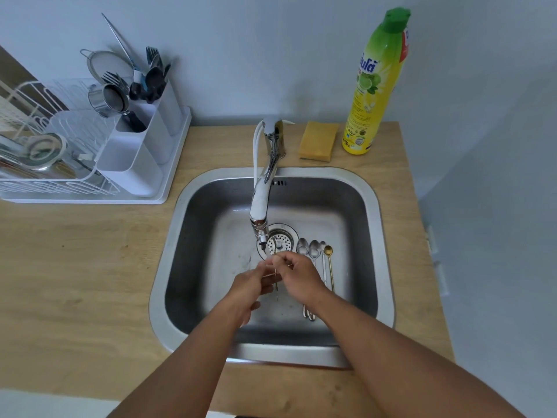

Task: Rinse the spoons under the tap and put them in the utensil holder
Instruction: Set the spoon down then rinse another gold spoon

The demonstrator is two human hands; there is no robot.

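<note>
Left hand (254,282) and right hand (297,274) together pinch a thin metal spoon (275,285) below the chrome tap (260,203). Four spoons (315,251) lie right; white utensil holder (141,152) far left.

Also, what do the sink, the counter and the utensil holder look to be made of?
Sink: brushed stainless steel, going by its grey satin sheen and soft reflections.
Counter: light wood or a wood-look laminate; grain lines show, but the picture cannot settle which.
Utensil holder: white matte plastic, judging by its smooth opaque walls and rounded corners.
</note>
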